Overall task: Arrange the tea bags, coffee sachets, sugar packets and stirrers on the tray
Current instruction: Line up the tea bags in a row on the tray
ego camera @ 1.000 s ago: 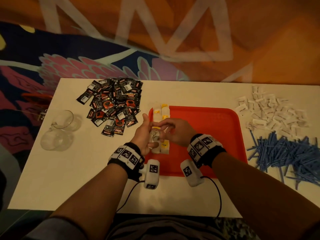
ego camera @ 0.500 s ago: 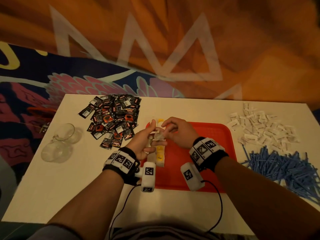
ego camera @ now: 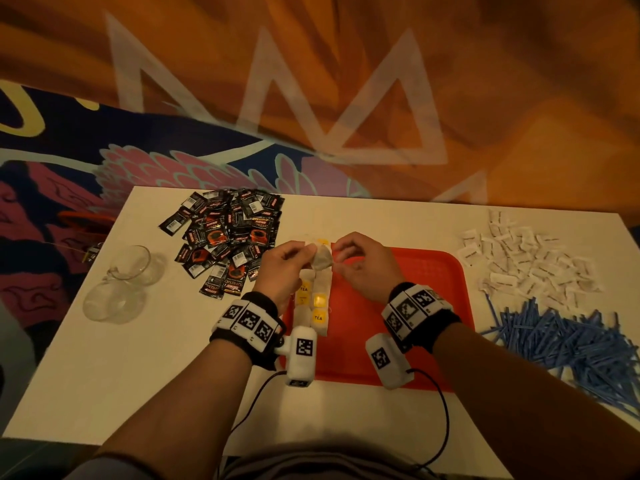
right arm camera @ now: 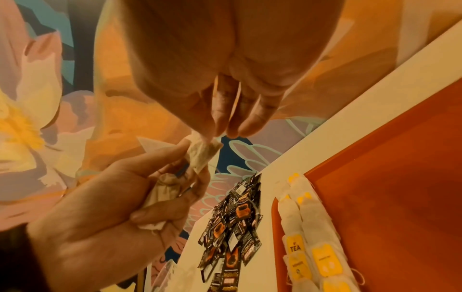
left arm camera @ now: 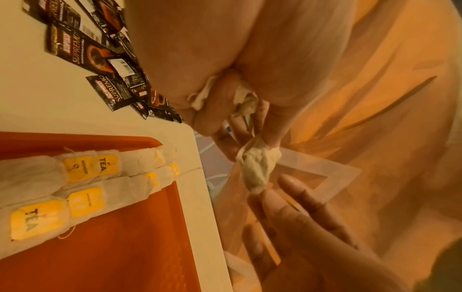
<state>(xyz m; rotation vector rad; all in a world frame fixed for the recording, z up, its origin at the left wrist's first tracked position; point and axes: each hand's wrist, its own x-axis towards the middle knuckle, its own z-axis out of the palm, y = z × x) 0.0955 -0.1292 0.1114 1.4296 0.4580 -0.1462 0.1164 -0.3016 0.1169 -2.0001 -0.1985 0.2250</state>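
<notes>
Holding one tea bag (ego camera: 322,261) above the tray's 11 o'clock corner, both hands work together: the left hand (ego camera: 285,268) pinches one edge with more bags bunched in its palm, and the right hand (ego camera: 360,268) pinches the opposite edge with thumb and fingertips.

Progress: early stage. Two overlapping rows of tea bags (ego camera: 313,299) lie along the 9 o'clock edge of the red tray (ego camera: 415,306); the rest of the tray floor is bare. Not yet placed:
- coffee sachets (ego camera: 228,237), heaped on the table at 10 o'clock of the tray;
- sugar packets (ego camera: 519,261), scattered at 2 o'clock;
- stirrers (ego camera: 561,337), piled at 4 o'clock.

Materials: the tea bags are soft, crinkled filter paper with square yellow tags marked TEA and thin strings. The sachets are glossy black film, flat and rectangular. The sugar packets are small white paper rectangles. The stirrers are thin, straight blue sticks. The tray is rigid plastic with a raised rim and rounded corners.
</notes>
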